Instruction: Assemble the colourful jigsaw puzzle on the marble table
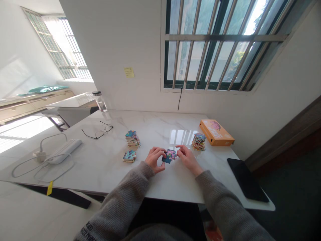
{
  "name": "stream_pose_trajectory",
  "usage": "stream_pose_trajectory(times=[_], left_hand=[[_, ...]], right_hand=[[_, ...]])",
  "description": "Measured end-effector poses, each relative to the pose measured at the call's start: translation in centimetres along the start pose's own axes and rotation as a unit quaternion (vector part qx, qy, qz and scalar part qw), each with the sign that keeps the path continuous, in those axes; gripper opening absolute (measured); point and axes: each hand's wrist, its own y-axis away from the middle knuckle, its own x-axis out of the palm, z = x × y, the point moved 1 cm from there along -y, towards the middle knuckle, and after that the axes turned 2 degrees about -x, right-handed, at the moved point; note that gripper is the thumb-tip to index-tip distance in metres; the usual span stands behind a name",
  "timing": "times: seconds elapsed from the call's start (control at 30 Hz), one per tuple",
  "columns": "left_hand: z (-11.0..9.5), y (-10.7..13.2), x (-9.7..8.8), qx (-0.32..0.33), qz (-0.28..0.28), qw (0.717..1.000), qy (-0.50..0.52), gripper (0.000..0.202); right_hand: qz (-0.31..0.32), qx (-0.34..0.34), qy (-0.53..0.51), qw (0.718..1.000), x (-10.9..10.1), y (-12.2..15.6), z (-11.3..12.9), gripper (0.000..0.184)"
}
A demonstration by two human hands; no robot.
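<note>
A few dark blue and pink jigsaw puzzle pieces (170, 156) are in front of me, just above or on the white table. My left hand (154, 158) pinches them at their left edge between thumb and fingers. At their right edge is my right hand (187, 158), its index finger stretched out and its thumb apart from it. Whether its fingertips touch the pieces I cannot tell. To the left stand a tall stack of puzzle pieces (132, 140) and a lower stack (129, 156). Another tall stack (198, 142) rises beyond my right hand.
An orange box (216, 133) lies at the back right, and a black tablet (247, 179) by the right edge. Eyeglasses (99, 134), a white power strip (65, 151) with a looped cable, and a clear bottle (100, 101) occupy the left side. A barred window is above.
</note>
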Motion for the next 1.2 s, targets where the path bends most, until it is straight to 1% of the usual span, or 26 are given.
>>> stream_pose_trajectory(times=[0.1,0.2,0.3,0.37,0.47,0.53,0.63,0.83,0.93,1.07,1.13,1.2], left_hand=[[0.1,1.7,-2.1,-0.016,-0.031,0.999,-0.036,0.031],[1.2,3.6,-5.0,-0.039,-0.065,0.994,-0.078,0.030],[3.2,5.4,-7.9,-0.075,-0.078,0.987,-0.117,0.028],[4.8,6.5,-9.5,-0.117,-0.070,0.981,-0.138,0.026],[7.2,7.7,-11.0,-0.176,-0.062,0.972,-0.142,0.025],[8.3,8.1,-11.3,-0.197,-0.062,0.969,-0.135,0.024],[9.3,8.3,-11.2,-0.214,-0.059,0.966,-0.136,0.024],[10.2,8.5,-11.0,-0.234,-0.033,0.962,-0.140,0.023],[10.4,8.6,-11.0,-0.235,-0.036,0.961,-0.144,0.022],[10.4,8.8,-11.0,-0.228,-0.043,0.961,-0.148,0.019],[10.4,8.8,-11.0,-0.219,-0.046,0.963,-0.147,0.017],[10.3,8.8,-11.0,-0.205,-0.055,0.966,-0.145,0.015]], right_hand=[[0.010,-0.003,0.029,1.000,0.0,0.2,0.3,0.030],[0.016,-0.004,0.043,0.999,0.2,0.4,0.8,0.029],[0.020,-0.008,0.062,0.998,0.2,0.4,0.9,0.028],[0.024,-0.013,0.076,0.997,0.1,0.4,0.8,0.028],[0.030,-0.021,0.093,0.995,0.1,0.4,0.6,0.027],[0.030,-0.023,0.100,0.994,0.1,0.3,0.6,0.027],[0.029,-0.022,0.105,0.994,0.1,0.4,0.7,0.027],[0.037,-0.027,0.128,0.991,0.1,0.5,0.4,0.026],[0.037,-0.031,0.149,0.988,0.1,0.4,0.0,0.025],[0.023,-0.081,0.196,0.977,0.1,0.2,-0.2,0.021],[0.029,-0.112,0.218,0.969,0.2,0.3,-0.2,0.020],[0.041,-0.128,0.232,0.963,0.3,0.3,-0.2,0.019]])
